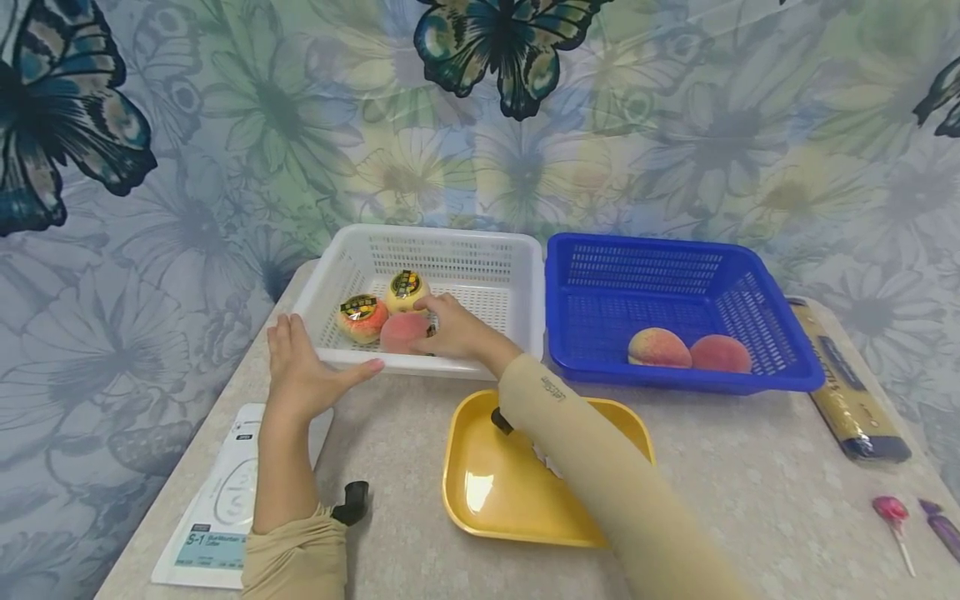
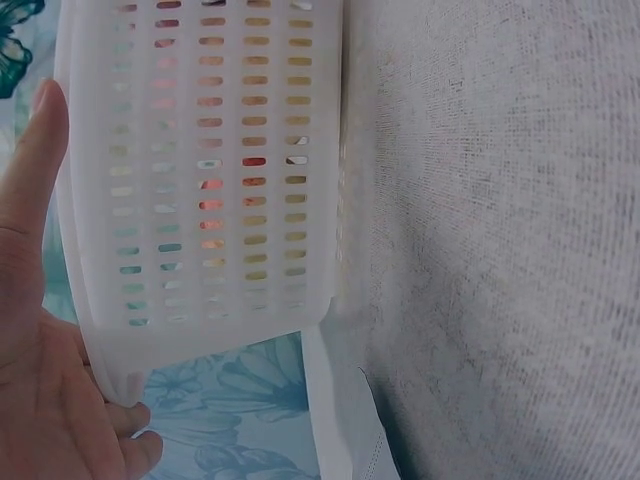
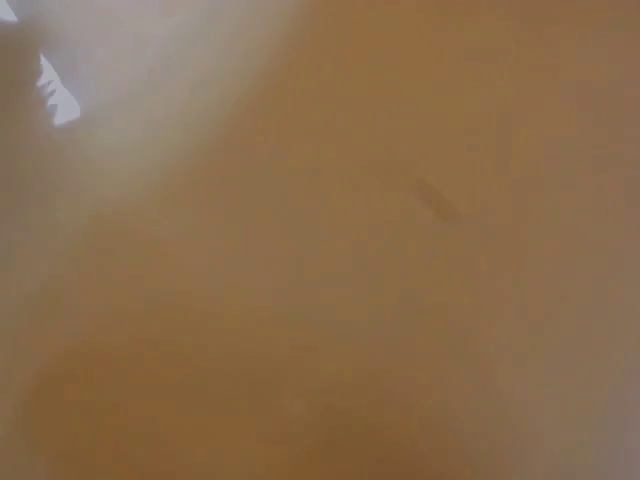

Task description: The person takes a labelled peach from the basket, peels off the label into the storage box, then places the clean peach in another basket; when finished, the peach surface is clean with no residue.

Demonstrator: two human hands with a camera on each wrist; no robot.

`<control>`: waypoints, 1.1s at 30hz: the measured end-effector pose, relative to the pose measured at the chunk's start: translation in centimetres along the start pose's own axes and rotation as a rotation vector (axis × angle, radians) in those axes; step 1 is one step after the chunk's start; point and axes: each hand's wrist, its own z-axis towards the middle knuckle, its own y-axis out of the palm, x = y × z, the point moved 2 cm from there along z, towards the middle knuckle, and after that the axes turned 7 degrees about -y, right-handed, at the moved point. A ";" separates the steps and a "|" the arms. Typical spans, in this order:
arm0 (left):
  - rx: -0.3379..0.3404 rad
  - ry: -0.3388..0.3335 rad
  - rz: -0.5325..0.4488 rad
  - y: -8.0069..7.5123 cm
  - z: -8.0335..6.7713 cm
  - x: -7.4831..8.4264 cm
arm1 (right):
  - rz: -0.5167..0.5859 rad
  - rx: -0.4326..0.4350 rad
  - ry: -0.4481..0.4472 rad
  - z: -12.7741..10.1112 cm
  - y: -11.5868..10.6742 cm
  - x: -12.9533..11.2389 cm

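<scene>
A white slotted basket (image 1: 450,237) stands at the table's back left. Inside it my right hand (image 1: 447,330) curls its fingers around a pink peach (image 1: 397,333) near the front wall. Two round fruits with dark labels (image 1: 362,317) (image 1: 406,289) lie just left of and behind the peach. My left hand (image 1: 311,367) rests against the basket's front left corner, thumb stretched along the rim. In the left wrist view the palm (image 2: 40,340) lies against the basket's wall (image 2: 200,150). The right wrist view is a tan blur.
A blue basket (image 1: 675,248) holding two peaches (image 1: 658,348) (image 1: 720,354) stands right of the white one. A yellow tray (image 1: 480,475) lies under my right forearm. A white packet (image 1: 217,500) lies front left; a long wrapped pack (image 1: 851,392) and a lollipop (image 1: 892,512) lie right.
</scene>
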 end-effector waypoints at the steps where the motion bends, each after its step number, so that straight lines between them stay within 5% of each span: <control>1: -0.001 -0.001 -0.001 0.0 0.0 0.0 | 0.002 -0.007 -0.011 0.1 0.0 0.0; 17: -0.004 -0.003 -0.004 0.0 -0.1 0.2 | 0.033 -0.079 -0.012 0.5 0.4 0.1; 24: -0.006 -0.003 -0.005 -0.1 -0.1 0.0 | -0.028 -0.013 -0.094 0.7 0.2 0.0; 33: -0.004 -0.010 -0.010 0.0 0.0 0.0 | -0.005 0.124 -0.069 -1.1 -1.5 0.1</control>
